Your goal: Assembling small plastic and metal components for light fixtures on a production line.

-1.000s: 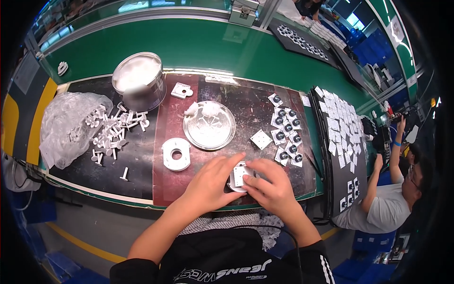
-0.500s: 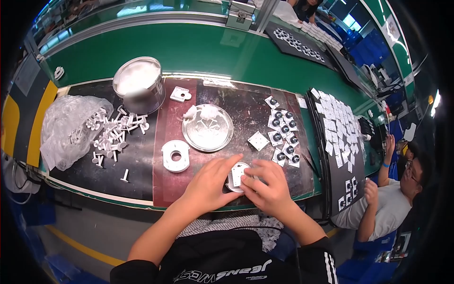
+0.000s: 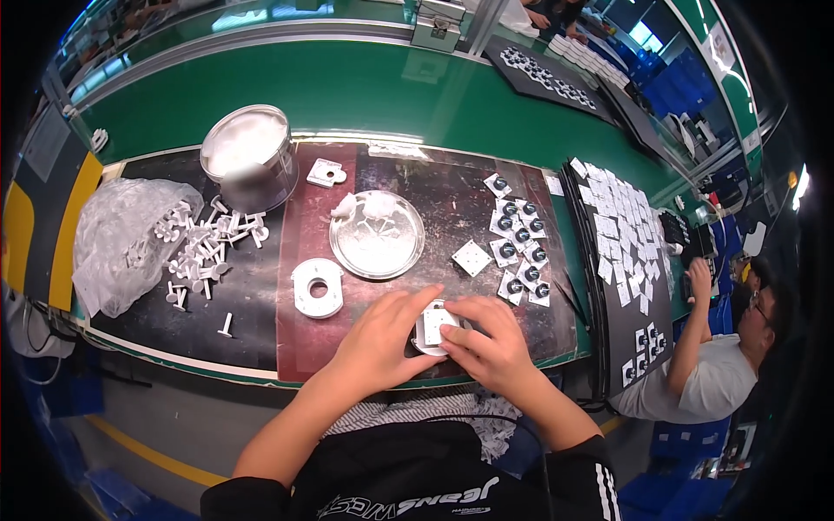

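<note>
Near the front edge of the bench, a small white square plate [image 3: 438,326] lies on a round white holder [image 3: 425,344]. My left hand [image 3: 385,337] curves around the holder's left side, thumb near and index finger far. From the right, my right hand [image 3: 488,341] grips the plate with bent fingers and thumb; its fingertips hide part of it. Beyond my hands is a round metal dish [image 3: 376,247] with white wads and small pins in it. A white ring-shaped fixture [image 3: 318,288] sits left of my left hand, and a loose square plate [image 3: 471,258] lies beyond my right.
Several square plates with black round parts [image 3: 523,234] stand at the right. At the left are white pins [image 3: 206,250], a clear plastic bag [image 3: 130,260] and a clear tub [image 3: 252,156]. A black board [image 3: 612,295] carries many white plates; a co-worker [image 3: 721,365] is beyond it.
The fingers of my right hand have closed in over the square plate, which has turned slightly. My left hand stays around the holder. The co-worker's raised arm has shifted.
</note>
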`<state>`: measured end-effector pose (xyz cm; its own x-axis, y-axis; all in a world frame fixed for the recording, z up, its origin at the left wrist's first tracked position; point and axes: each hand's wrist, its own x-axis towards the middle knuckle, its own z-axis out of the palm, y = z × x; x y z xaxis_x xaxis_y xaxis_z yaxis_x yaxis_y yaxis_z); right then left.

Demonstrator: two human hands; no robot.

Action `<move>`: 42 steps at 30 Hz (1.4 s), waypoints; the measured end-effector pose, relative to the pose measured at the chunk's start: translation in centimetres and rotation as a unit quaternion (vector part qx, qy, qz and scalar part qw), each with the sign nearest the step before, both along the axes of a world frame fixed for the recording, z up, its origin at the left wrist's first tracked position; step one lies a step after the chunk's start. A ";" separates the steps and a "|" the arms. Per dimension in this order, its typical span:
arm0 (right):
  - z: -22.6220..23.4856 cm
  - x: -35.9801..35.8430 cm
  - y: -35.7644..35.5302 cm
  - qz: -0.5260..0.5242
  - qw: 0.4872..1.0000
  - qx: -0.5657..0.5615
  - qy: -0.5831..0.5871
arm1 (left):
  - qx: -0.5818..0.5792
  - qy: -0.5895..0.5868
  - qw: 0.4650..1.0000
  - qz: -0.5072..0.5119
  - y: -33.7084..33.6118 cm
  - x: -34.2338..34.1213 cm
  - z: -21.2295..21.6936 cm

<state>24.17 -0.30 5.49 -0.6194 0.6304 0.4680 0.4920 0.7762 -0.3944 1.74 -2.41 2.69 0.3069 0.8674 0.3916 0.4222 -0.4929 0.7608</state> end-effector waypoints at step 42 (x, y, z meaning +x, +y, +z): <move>0.2 4.9 13.4 -0.282 0.954 0.014 -0.103 | -0.001 0.044 0.999 0.007 0.4 0.3 0.0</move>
